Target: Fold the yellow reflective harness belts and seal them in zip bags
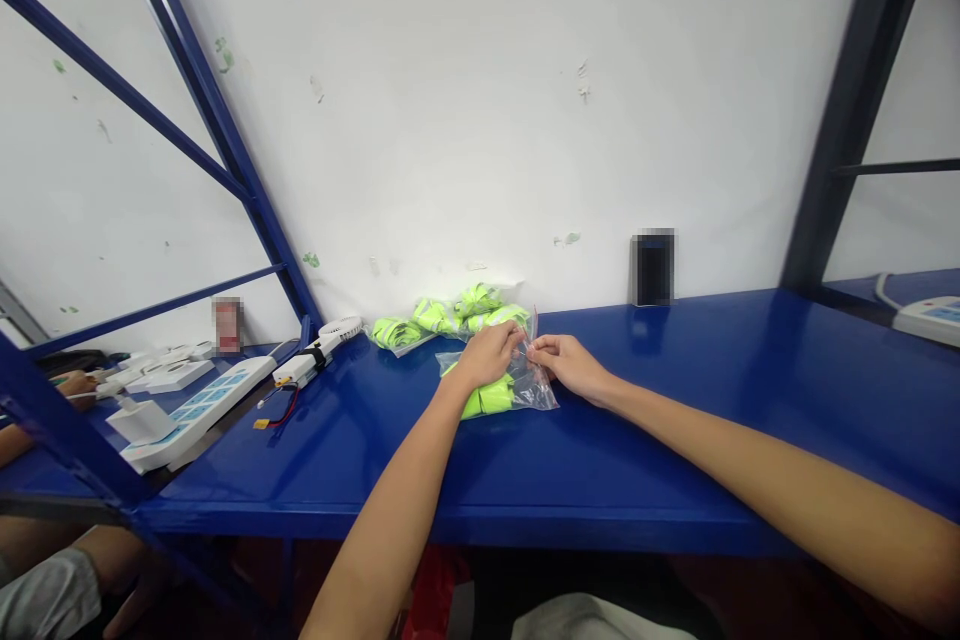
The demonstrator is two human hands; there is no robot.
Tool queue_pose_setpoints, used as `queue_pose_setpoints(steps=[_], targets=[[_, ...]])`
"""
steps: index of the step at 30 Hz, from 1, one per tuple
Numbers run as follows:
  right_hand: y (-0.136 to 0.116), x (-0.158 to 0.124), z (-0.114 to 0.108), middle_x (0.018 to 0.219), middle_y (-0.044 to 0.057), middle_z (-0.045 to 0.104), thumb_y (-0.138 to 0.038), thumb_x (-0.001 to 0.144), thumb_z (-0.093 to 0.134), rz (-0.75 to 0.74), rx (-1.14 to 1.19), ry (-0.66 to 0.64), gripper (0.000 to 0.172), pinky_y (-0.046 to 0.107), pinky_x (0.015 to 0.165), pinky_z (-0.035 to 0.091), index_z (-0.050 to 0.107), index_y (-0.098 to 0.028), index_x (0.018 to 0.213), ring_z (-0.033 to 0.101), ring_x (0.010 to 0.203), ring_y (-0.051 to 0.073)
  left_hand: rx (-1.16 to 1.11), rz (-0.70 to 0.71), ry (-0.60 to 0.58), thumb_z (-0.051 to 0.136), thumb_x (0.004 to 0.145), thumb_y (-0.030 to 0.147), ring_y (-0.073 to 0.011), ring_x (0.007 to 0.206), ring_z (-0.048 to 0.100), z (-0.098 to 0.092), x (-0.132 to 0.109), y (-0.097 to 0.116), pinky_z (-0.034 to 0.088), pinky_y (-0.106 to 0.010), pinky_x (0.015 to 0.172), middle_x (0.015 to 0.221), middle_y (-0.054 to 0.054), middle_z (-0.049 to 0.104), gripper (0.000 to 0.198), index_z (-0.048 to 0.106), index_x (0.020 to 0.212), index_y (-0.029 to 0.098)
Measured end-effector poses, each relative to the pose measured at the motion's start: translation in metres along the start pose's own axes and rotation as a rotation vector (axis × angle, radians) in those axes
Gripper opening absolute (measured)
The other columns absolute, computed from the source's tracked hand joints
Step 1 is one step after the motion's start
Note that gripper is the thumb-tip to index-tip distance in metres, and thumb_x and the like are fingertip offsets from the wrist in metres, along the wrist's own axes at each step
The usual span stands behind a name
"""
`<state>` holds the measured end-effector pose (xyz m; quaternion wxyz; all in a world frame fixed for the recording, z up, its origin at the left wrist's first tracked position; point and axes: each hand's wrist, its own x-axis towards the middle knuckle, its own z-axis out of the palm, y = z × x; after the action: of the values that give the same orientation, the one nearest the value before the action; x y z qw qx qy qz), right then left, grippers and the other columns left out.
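A clear plastic zip bag [534, 390] lies on the blue table with a folded neon-yellow reflective item [491, 398] inside it. My left hand [491, 352] reaches over the bag, its fingers closed at the bag's upper edge. From the right, my right hand [566, 362] pinches the same bag near its right-hand corner, thumb and fingertips together. The fingertips of both hands are close to each other. Behind them, against the wall, more neon-yellow bundles [437, 316] sit in clear bags.
On the left are a small white fan [341, 328], a white battery-like pack [298, 367] with wires and a white power strip [217, 408]. A dark box-shaped object [652, 268] stands by the wall. Blue frame posts [247, 160] flank the table. Another person's hand [75, 385] shows at far left.
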<state>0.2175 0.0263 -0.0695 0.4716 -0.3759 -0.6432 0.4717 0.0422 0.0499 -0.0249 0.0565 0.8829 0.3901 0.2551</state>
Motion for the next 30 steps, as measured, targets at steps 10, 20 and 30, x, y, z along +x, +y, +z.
queue_pose_setpoints(steps=[10, 20, 30], targets=[[-0.006, 0.0, 0.003, 0.065, -0.002, 0.056, -0.039, 0.081, 0.061, -0.03, -0.041, 0.033, 0.022, 0.024, 0.054, 0.041, 0.06, -0.017, 0.078, 0.05, 0.055, 0.012, 0.064, 0.028, 0.048, 0.033, 0.096, 0.033, -0.0162, 0.069, 0.054, 0.002, -0.001, 0.003, 0.037, -0.027, 0.064, 0.077, -0.001, 0.06, 0.023, 0.05, 0.085, 0.021], [-0.008, 0.0, 0.003, 0.064, -0.001, 0.055, -0.047, 0.085, 0.054, -0.138, -0.176, 0.073, 0.031, 0.024, 0.051, 0.04, 0.059, -0.017, 0.081, 0.049, 0.053, 0.012, 0.033, 0.068, 0.027, 0.038, 0.094, 0.035, -0.0161, 0.071, 0.055, 0.0, -0.003, 0.005, 0.038, -0.027, 0.065, 0.079, -0.001, 0.062, 0.023, 0.053, 0.086, 0.02], [-0.01, -0.004, -0.003, 0.065, 0.002, 0.063, -0.04, 0.083, 0.055, -0.107, -0.342, 0.03, 0.025, 0.024, 0.05, 0.041, 0.059, -0.017, 0.076, 0.053, 0.052, 0.013, 0.131, 0.002, 0.091, 0.034, 0.097, 0.036, -0.0181, 0.072, 0.057, -0.001, -0.001, 0.003, 0.036, -0.029, 0.064, 0.079, -0.002, 0.062, 0.025, 0.05, 0.086, 0.021]])
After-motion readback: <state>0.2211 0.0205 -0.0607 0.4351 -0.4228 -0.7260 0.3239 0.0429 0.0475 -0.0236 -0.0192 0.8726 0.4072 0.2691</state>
